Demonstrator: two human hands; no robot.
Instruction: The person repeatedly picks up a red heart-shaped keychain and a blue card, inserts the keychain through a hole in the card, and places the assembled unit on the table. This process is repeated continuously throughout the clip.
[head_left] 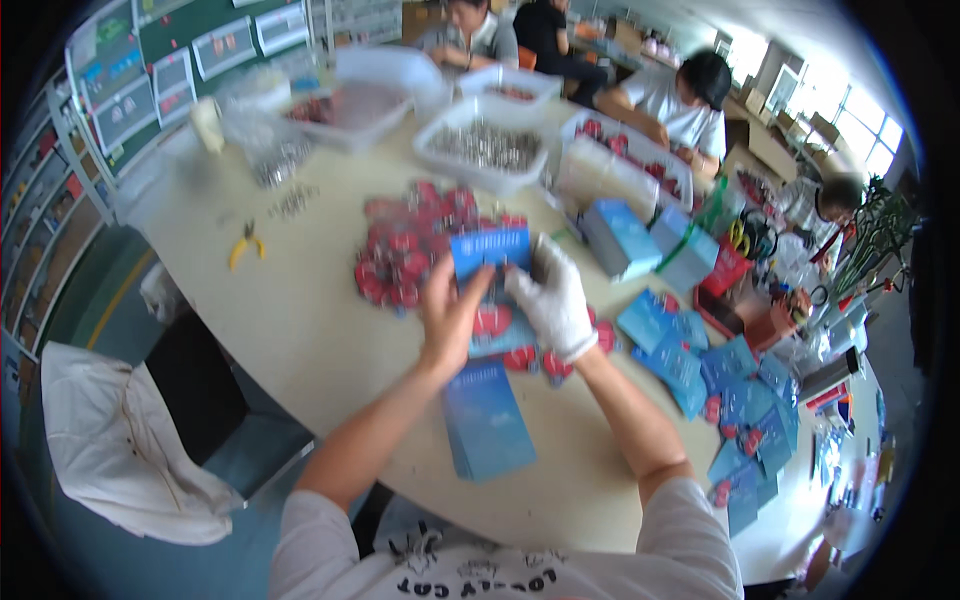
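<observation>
Above the table [300,330], both hands pinch a blue card [489,250]: bare left hand [450,315] at its lower edge, gloved right hand [553,300] beside; its long axis runs left-right, face toward the person.

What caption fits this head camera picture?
Both hands, left hand and gloved right hand, hold a blue card over red pieces.

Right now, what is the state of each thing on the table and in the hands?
Left hand: bare, holding the blue card.
Right hand: in a white glove, holding the same card.
Blue card: lifted, upright, held between both hands.
Stack of blue cards: lying flat near the table edge.
Red pieces: loose in a pile.
Yellow pliers: lying unused.
Clear bin of metal parts: open, filled.
</observation>
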